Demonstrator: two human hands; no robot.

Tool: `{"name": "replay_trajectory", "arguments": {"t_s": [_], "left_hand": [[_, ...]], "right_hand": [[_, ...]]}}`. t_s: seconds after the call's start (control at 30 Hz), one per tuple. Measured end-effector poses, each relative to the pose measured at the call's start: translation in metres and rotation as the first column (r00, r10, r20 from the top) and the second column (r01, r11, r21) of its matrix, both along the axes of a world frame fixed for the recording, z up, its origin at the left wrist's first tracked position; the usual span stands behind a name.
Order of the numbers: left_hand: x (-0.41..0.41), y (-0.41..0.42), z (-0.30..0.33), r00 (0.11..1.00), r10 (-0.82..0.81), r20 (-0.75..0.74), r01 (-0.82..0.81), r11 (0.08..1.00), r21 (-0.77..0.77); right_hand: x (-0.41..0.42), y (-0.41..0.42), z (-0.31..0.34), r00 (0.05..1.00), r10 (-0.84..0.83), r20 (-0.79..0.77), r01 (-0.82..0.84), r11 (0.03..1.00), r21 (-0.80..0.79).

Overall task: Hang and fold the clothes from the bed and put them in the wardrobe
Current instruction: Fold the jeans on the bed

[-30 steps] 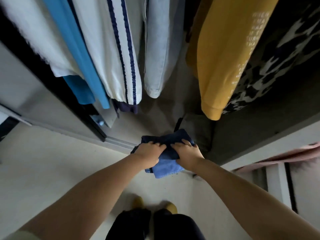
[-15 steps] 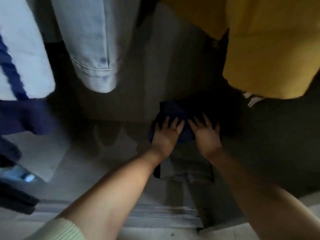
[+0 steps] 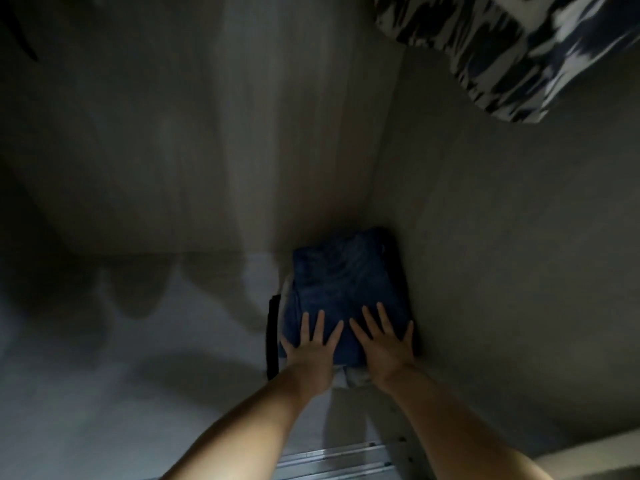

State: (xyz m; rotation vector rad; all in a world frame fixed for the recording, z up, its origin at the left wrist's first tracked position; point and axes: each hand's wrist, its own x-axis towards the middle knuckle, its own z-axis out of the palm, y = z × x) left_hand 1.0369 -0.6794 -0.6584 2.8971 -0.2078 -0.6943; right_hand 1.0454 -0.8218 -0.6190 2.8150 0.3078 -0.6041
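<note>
Folded dark blue jeans (image 3: 343,278) lie on the wardrobe floor (image 3: 145,358), tucked into its back right corner on top of other folded cloth. My left hand (image 3: 313,344) lies flat on the near left part of the jeans, fingers straight and spread. My right hand (image 3: 384,342) presses flat on the near right part, beside the wardrobe's right wall (image 3: 502,271). A pale folded piece (image 3: 349,375) peeks out under the jeans between my wrists.
A black strip of cloth (image 3: 273,337) runs along the pile's left side. A dark-and-white patterned garment (image 3: 502,46) hangs at the top right. The metal door track (image 3: 332,462) lies at the bottom, near my forearms. The inside of the wardrobe is dim.
I have leaned deeper into the wardrobe. The jeans went from held in both hands to lying in the corner, and my fingers have straightened flat on top of them.
</note>
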Motion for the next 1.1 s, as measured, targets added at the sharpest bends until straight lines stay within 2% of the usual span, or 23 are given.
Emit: {"name": "replay_trajectory", "arguments": {"t_s": [0.17,0.27,0.4,0.57,0.67,0.83,0.97,1.1], "left_hand": [[-0.012,0.017,0.038,1.0,-0.023,0.014,0.024,0.997,-0.074],[-0.033,0.034,0.078,1.0,-0.01,-0.01,0.009,0.998,-0.062],[-0.057,0.059,0.151,0.999,-0.042,-0.017,0.043,0.999,0.031],[-0.089,0.068,0.257,0.996,0.043,-0.075,-0.044,0.999,-0.022],[-0.115,0.053,0.319,0.985,0.02,-0.169,-0.027,0.999,-0.036],[-0.169,0.036,0.398,0.974,-0.099,-0.204,0.097,0.995,-0.017],[-0.209,0.023,0.451,0.948,-0.255,-0.189,0.264,0.964,0.026],[-0.248,-0.011,0.483,0.882,-0.439,-0.173,0.454,0.889,0.056]], "right_hand": [[0.0,0.011,0.037,1.0,0.01,-0.025,-0.01,1.0,0.009],[-0.019,0.02,0.076,0.997,0.038,-0.073,-0.039,0.999,-0.009],[-0.041,0.039,0.152,0.984,0.113,-0.135,-0.119,0.992,-0.039],[-0.072,0.048,0.25,0.973,0.134,-0.189,-0.128,0.991,0.047],[-0.1,0.038,0.296,0.972,0.091,-0.216,-0.073,0.993,0.091],[-0.16,0.021,0.359,0.938,-0.02,-0.346,0.079,0.984,0.159],[-0.206,0.002,0.409,0.945,-0.127,-0.3,0.198,0.955,0.222],[-0.262,-0.033,0.448,0.932,-0.217,-0.29,0.292,0.923,0.249]]}}
